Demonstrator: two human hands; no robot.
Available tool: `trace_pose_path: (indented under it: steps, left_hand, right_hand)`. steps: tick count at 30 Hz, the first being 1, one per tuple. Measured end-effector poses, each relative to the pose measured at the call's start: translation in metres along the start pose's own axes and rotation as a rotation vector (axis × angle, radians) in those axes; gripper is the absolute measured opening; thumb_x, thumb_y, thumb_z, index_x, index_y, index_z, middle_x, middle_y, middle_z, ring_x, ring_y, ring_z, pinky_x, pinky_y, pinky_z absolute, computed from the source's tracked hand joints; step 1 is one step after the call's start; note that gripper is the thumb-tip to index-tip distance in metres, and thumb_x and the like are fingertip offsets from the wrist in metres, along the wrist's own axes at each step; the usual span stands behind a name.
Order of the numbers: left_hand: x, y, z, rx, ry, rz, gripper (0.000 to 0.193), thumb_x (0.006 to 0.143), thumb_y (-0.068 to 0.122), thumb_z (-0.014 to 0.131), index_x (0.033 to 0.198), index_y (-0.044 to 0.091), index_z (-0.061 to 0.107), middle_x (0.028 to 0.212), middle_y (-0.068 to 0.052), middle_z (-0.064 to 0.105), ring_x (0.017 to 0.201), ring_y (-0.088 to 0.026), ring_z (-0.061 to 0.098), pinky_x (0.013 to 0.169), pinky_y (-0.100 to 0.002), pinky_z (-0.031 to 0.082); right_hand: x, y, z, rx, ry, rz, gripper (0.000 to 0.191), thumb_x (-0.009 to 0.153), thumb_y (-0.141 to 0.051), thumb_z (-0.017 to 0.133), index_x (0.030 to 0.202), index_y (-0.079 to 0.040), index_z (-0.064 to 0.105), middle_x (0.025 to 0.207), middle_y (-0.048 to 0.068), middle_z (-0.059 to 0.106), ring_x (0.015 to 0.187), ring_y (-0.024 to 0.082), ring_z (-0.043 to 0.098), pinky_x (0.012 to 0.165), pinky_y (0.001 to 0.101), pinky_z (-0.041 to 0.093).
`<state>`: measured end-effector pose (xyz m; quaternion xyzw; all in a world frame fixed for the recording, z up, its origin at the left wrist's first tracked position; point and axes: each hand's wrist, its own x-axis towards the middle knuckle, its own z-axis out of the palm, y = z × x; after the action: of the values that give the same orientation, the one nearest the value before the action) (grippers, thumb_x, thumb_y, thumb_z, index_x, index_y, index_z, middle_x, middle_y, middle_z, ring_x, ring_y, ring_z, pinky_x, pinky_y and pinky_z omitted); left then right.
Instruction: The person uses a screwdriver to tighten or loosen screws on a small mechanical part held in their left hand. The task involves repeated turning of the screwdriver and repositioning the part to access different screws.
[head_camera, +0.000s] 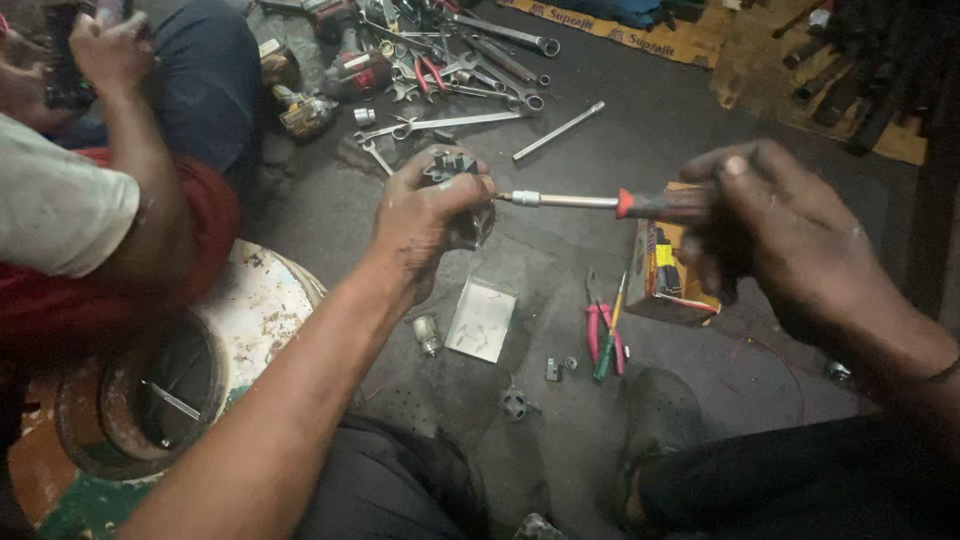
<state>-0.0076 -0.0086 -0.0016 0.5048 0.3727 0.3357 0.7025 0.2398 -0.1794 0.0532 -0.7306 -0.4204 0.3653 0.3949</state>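
My left hand (425, 215) grips a small dark metal part (452, 166) held up over the floor. My right hand (790, 235) holds a screwdriver (600, 201) with a red and black handle, its steel shaft pointing left. The screwdriver's tip touches the dark part at the edge of my left fingers. Most of the part is hidden inside my left fist.
Below my hands lie a white square tray (482, 320), pliers with red handles (603, 335), a small box (665, 270) and small loose parts. Spanners (450, 122) and power tools (350, 70) are scattered at the top. Another person's arm (130, 150) is on the left beside a round drum (150, 400).
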Motion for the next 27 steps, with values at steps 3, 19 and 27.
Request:
trace_pose_path:
  steps: [3, 19, 27]
  left_hand:
    - [0.0008, -0.0015, 0.0014, -0.119, -0.021, 0.021, 0.024, 0.077, 0.009, 0.076, 0.098, 0.005, 0.066, 0.08, -0.004, 0.065, 0.064, -0.014, 0.063, 0.052, -0.029, 0.05]
    - [0.0026, -0.0045, 0.0031, -0.095, -0.011, 0.018, 0.024, 0.076, 0.009, 0.075, 0.097, 0.006, 0.067, 0.079, -0.004, 0.065, 0.063, -0.014, 0.062, 0.051, -0.029, 0.049]
    - [-0.0008, -0.0049, 0.0079, -0.089, -0.027, 0.021, 0.023, 0.077, 0.009, 0.076, 0.097, 0.006, 0.067, 0.079, -0.003, 0.064, 0.063, -0.013, 0.061, 0.052, -0.028, 0.048]
  right_hand:
    - [-0.0037, 0.0026, -0.0022, -0.045, 0.01, -0.075, 0.032, 0.114, -0.025, 0.044, 0.133, -0.002, 0.055, 0.076, 0.017, 0.058, 0.058, 0.021, 0.055, 0.048, 0.0384, 0.048]
    - [-0.0005, 0.0042, -0.0006, -0.145, 0.052, -0.03, 0.041, 0.112, -0.031, 0.037, 0.14, -0.004, 0.051, 0.079, 0.018, 0.057, 0.059, 0.025, 0.053, 0.048, 0.0404, 0.047]
    - [-0.0034, 0.006, -0.0062, -0.008, 0.059, -0.355, 0.061, 0.092, -0.015, 0.067, 0.139, 0.002, 0.033, 0.106, 0.014, 0.05, 0.085, 0.019, 0.061, 0.068, 0.0343, 0.058]
